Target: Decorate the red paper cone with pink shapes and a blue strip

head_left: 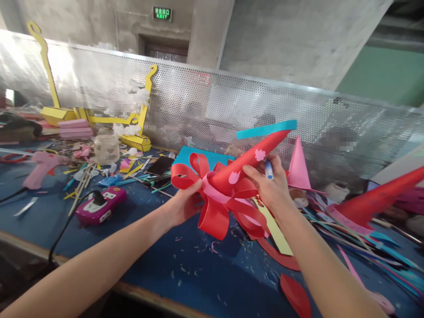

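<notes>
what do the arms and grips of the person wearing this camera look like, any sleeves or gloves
The left forearm and right forearm are bare out to the picture's edge, with no sleeve, watch or bracelet showing. The left grip and right grip are ungloved hands; no ring shows, though some fingers are hidden.

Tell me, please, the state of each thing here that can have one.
Red cone: held tilted by the left hand and right hand
Pen: in the right hand
Power strip: plug inserted
Glue gun: not held; on or off unclear
Jar: standing
Pink cone: point up
Exit sign: lit
</notes>
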The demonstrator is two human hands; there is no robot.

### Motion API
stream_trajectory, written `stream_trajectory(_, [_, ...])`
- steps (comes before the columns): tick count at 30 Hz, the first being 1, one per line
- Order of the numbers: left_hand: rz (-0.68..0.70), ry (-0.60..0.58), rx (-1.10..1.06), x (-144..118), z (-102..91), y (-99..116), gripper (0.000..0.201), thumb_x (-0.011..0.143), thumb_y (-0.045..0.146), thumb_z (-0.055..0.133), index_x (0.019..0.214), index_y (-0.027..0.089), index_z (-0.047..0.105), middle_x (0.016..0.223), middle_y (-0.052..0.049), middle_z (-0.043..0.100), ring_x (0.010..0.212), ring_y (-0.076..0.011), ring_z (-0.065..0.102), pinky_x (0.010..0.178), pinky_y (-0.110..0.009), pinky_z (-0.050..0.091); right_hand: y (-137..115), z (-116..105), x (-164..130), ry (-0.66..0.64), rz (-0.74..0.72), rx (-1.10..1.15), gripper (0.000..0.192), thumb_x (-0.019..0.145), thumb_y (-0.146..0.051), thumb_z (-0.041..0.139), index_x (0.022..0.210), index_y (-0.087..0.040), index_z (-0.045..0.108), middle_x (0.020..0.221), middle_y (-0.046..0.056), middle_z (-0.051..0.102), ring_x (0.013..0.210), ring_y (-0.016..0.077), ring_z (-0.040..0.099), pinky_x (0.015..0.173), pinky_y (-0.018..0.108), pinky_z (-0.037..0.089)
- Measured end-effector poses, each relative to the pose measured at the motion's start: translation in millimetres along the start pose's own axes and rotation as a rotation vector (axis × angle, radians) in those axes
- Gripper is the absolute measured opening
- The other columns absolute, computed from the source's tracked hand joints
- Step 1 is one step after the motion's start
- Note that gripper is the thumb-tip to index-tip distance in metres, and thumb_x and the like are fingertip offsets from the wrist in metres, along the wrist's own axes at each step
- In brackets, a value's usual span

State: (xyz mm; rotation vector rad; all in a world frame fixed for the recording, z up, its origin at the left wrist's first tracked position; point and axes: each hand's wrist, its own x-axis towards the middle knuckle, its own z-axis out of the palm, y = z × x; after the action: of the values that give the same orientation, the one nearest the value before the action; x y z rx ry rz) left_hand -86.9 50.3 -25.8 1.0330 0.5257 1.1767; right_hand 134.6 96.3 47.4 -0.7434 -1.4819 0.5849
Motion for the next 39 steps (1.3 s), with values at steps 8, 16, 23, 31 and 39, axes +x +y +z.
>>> stream_trajectory(8, [0.674,0.606,0.795,0,-23.0,44,0.043,0.074,0.028,0.075,0.115,0.024,0.062,0.122,-0.006,0.063,0.112,-0.0223,0.057,0.091,-0.034,0.047,-17,3,-2,-0.038,-0.056,-0.232,0.051,0.064,-0.033,0.083,0.095,-0.027,0.043,0.093,0.001,0.061,0.087,0.0236,0.066,0.081,0.044,0.056])
stream_trajectory(16, [0.287,-0.277,1.581,0,9.4,40,0.019,0.087,0.017,0.061,0.097,0.021,0.077,0.098,-0.003,0.078,0.094,-0.0225,0.063,0.083,-0.033,0.046,-3,30,-16,-0.155,-0.065,-0.308,0.048,0.069,-0.036,0.080,0.096,-0.027,0.041,0.090,0.000,0.061,0.080,0.0223,0.065,0.077,0.042,0.055])
stream_trajectory(23, [0.217,-0.424,1.520,6,1.9,22,0.023,0.088,0.011,0.054,0.092,0.018,0.075,0.096,-0.005,0.077,0.088,-0.0197,0.068,0.080,-0.028,0.045,12,32,-22,-0.209,0.012,-0.352,0.049,0.069,-0.037,0.078,0.097,-0.027,0.040,0.088,0.000,0.061,0.082,0.0244,0.066,0.078,0.044,0.055])
stream_trajectory(31, [0.185,-0.435,1.520,7,0.0,14,0.026,0.086,0.007,0.053,0.092,0.019,0.076,0.096,-0.005,0.078,0.087,-0.0201,0.068,0.080,-0.029,0.044,13,34,-24,-0.216,0.021,-0.364,0.048,0.069,-0.039,0.076,0.097,-0.027,0.039,0.091,0.003,0.062,0.090,0.0274,0.066,0.083,0.046,0.053])
stream_trajectory(39, [0.187,-0.425,1.618,8,-3.7,10,0.023,0.087,0.011,0.056,0.089,0.021,0.076,0.089,-0.003,0.078,0.085,-0.0218,0.067,0.077,-0.031,0.042,10,32,-29,-0.199,0.032,-0.379,0.051,0.069,-0.042,0.077,0.098,-0.027,0.038,0.089,0.002,0.060,0.082,0.0256,0.065,0.080,0.047,0.053])
